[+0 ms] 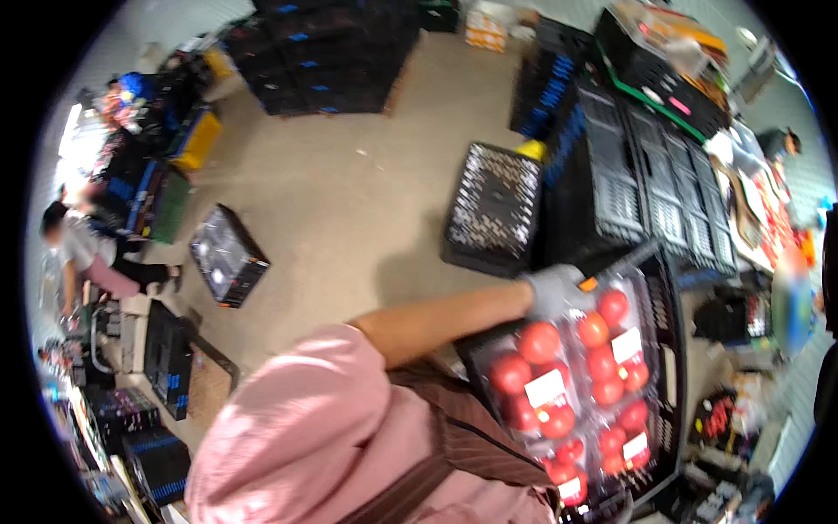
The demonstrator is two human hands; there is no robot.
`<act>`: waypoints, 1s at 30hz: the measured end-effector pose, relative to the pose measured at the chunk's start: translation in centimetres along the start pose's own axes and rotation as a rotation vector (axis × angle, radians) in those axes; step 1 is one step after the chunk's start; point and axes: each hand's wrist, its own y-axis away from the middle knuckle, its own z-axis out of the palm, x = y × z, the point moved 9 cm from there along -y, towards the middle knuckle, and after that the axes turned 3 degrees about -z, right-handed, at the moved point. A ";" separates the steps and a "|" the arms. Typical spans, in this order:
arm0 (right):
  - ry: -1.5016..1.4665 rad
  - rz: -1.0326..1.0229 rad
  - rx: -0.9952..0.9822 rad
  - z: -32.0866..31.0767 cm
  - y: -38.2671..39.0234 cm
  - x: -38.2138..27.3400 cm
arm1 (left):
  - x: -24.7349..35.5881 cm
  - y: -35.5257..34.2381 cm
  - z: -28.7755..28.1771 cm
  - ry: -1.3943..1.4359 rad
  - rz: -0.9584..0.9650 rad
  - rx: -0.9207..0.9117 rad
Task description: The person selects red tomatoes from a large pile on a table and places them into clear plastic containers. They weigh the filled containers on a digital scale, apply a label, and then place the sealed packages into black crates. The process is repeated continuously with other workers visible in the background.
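My left hand (554,293), in a grey glove, grips the top rim of a black crate (669,375) at the lower right, beside an orange piece on that rim. In the crate lie several clear plastic packs of red tomatoes (539,342) with white labels. The crate is held close against my body, by my pink sleeve and striped brown apron. My right hand cannot be seen.
Black crates (615,175) are stacked right, others (319,61) at the back. A perforated crate (491,205) and another crate (227,253) lie on the floor (349,201). A person (96,253) in white is at the left, another (768,144) at the right.
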 end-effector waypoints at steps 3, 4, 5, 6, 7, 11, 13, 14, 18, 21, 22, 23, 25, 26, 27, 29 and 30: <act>-0.024 -0.026 0.017 -2.2 0.9 -0.8 | -1.1 -0.1 -2.0 0.015 -0.022 0.051; -0.027 -0.033 0.015 -2.1 1.3 -1.2 | -1.2 0.2 -2.7 0.002 -0.030 0.066; -0.027 -0.046 0.036 -2.3 2.4 -1.3 | -1.2 0.4 -2.9 0.020 -0.050 0.045; -0.025 -0.059 0.051 -1.9 3.1 -1.2 | -0.9 0.8 -3.4 0.040 -0.072 0.029; 0.062 -0.095 0.077 0.0 5.1 -1.9 | -0.9 1.3 -3.9 0.075 -0.094 0.014; 0.063 -0.155 0.090 7.9 8.7 -1.8 | -2.5 3.2 -11.0 0.170 0.029 0.030; 0.125 -0.156 0.048 14.0 11.3 -0.1 | -2.2 5.4 -16.4 0.119 0.098 0.061; 0.093 -0.182 0.120 13.9 9.7 0.1 | -2.4 4.6 -17.8 0.197 0.158 0.039; 0.187 -0.209 0.110 24.2 11.7 1.6 | -3.3 6.2 -27.1 0.193 -0.011 0.121; 0.136 -0.176 0.136 27.0 10.6 2.5 | -4.6 4.1 -30.9 0.171 0.074 0.136; 0.110 -0.163 0.130 28.1 10.7 3.6 | -4.3 4.0 -31.9 0.094 0.053 0.116; 0.084 -0.114 0.142 30.3 11.1 3.9 | -3.4 3.9 -33.2 0.018 0.033 0.096; 0.065 -0.050 0.180 33.2 10.1 4.5 | -2.6 2.0 -35.8 -0.163 0.011 0.069; 0.042 -0.018 0.192 34.4 9.2 4.8 | -2.3 0.5 -37.2 -0.269 0.010 0.062; 0.044 0.023 0.202 35.3 7.1 5.7 | -2.1 -1.5 -38.5 -0.376 0.012 0.048; 0.106 0.040 0.236 39.4 5.0 6.4 | -6.3 -5.5 -41.3 -0.362 -0.070 0.116; 0.104 0.048 0.193 42.2 3.9 6.9 | -6.9 -6.5 -42.8 -0.332 -0.116 0.102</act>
